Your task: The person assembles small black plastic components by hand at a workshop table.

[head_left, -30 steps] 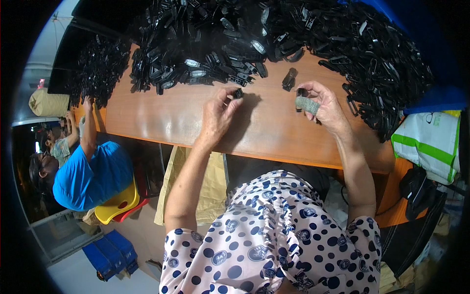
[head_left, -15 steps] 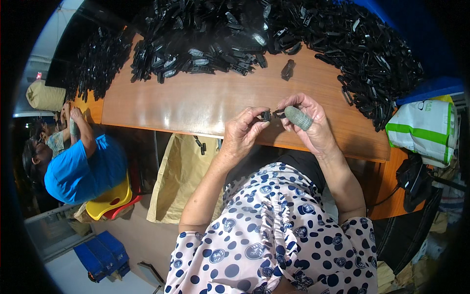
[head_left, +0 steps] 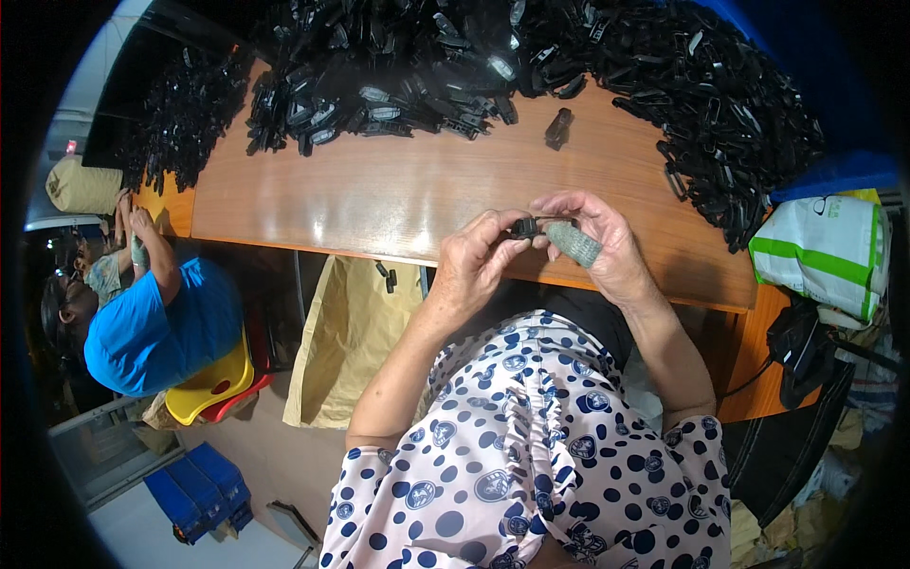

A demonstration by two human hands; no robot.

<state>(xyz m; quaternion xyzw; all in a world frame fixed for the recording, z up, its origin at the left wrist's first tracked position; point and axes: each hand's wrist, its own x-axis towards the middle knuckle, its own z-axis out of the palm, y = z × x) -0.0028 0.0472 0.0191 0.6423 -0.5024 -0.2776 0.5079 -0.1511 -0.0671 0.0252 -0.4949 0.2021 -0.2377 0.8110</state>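
Just above the table's front edge, my left hand (head_left: 466, 264) pinches a small black plastic piece (head_left: 523, 228) between thumb and fingertips. My right hand (head_left: 611, 242) meets it from the right, its fingers closed on a thin dark part at the piece's right side. Whether the two parts are joined cannot be made out. A grey-green knitted cover (head_left: 574, 245) wraps my right thumb and hides some of the grip. Farther back on the wooden table (head_left: 379, 199) lies a single black plastic piece (head_left: 559, 129).
Heaps of black plastic pieces (head_left: 379, 85) cover the table's back and right side. A tan sack (head_left: 332, 351) hangs open below the front edge, left of me. A white-green bag (head_left: 820, 251) stands at right. A co-worker in a blue shirt (head_left: 161, 327) sits at left.
My hands have come together: the part in my right hand, apart before, now meets the black piece in my left. My covered thumb has tilted and lowered slightly.
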